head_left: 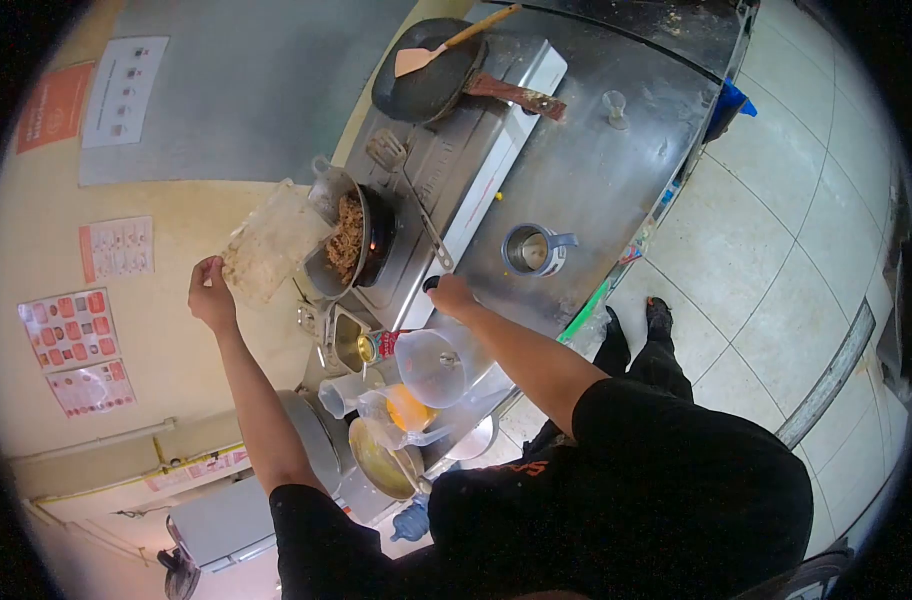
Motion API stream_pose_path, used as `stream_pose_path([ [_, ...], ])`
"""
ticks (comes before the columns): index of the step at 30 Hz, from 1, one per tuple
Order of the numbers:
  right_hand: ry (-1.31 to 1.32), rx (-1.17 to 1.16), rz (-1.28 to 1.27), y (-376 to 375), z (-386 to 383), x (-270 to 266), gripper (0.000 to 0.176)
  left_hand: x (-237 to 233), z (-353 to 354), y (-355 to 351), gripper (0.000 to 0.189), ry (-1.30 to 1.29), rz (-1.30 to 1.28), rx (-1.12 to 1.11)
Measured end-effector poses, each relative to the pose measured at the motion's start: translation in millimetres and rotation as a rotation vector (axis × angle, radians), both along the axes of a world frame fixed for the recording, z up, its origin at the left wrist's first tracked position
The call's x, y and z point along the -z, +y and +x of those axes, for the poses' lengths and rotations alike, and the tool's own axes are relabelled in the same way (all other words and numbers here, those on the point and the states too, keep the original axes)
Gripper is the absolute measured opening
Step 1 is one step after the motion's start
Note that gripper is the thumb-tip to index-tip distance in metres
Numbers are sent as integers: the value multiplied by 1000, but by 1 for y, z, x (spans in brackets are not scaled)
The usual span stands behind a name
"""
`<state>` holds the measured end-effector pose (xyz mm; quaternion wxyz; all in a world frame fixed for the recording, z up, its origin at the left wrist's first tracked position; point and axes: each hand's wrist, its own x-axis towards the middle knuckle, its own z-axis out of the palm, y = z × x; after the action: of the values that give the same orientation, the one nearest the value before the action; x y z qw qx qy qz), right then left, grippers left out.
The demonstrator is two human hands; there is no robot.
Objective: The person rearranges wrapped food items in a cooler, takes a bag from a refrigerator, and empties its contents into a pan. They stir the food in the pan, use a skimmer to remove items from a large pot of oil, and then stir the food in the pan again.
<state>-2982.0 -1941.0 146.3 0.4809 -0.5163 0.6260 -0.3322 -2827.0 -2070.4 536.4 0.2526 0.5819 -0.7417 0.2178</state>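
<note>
My left hand point(213, 293) pinches one corner of a clear plastic bag point(273, 245) with pale smears inside. The bag is tilted, its other end at the rim of a metal pot point(326, 275) on the stove. Brown shredded or minced food point(347, 238) lies in the pot, with a small orange glow showing beside it. My right hand point(451, 296) has its fingers closed on a black knob point(432, 284) on the front of the gas stove point(491, 130). Next to that hand a slotted metal spatula point(412, 185) lies across the stove top.
A black wok point(431, 85) holding a wooden-handled spatula point(446, 45) sits on the far burner. On the counter stand a metal mug point(528, 250) and a small clear cup point(615, 108). Nearer me are a can point(380, 346), plastic jugs point(431, 370) and a yellowish bowl point(379, 462).
</note>
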Motion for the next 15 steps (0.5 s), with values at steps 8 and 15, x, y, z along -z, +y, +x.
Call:
stream_pose_path([
  [8, -149, -298, -200, 95, -124, -80, 33, -38, -38, -6, 17, -150, -48, 136],
  [15, -60, -64, -317, 204, -318, -210, 23, -74, -220, 45, 9, -320, -2, 409],
])
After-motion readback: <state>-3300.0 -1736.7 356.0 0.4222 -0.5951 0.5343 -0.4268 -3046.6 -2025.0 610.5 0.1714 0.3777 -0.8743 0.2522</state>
